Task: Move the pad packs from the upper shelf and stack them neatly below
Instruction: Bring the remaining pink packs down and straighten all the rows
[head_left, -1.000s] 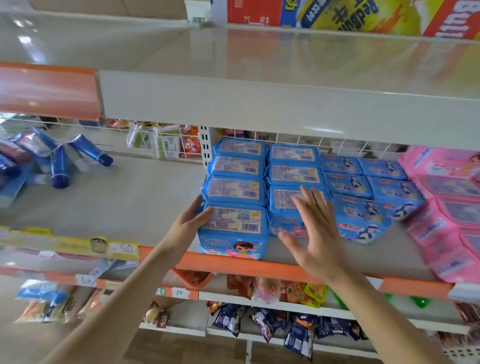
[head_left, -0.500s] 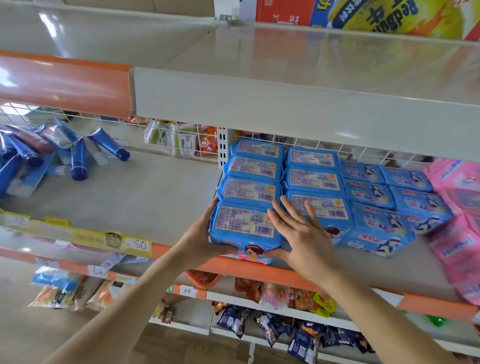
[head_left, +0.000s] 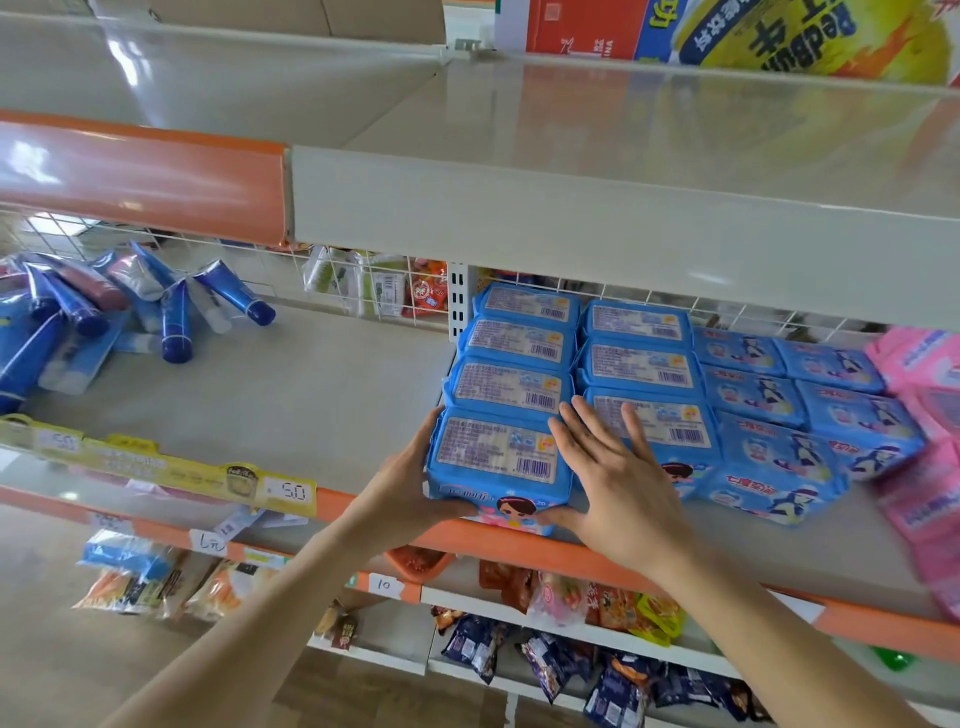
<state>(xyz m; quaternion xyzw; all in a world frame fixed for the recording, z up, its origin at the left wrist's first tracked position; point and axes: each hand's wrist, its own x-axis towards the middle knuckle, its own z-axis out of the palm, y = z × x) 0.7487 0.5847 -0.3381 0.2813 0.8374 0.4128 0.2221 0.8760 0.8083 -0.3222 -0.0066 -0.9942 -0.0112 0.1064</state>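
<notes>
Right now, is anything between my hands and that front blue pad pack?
Nothing visible. The left hand grips the front blue pad pack on its left side, and the right hand rests flat against its right side, partly over the neighbouring blue pack.

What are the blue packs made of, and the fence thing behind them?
Blue packs: they look like thin shiny plastic wrap, since light glints on them and the edges pucker; the inside seems soft.
Fence: it looks like white-coated metal wire, thin straight bars crossing in a grid.
</notes>
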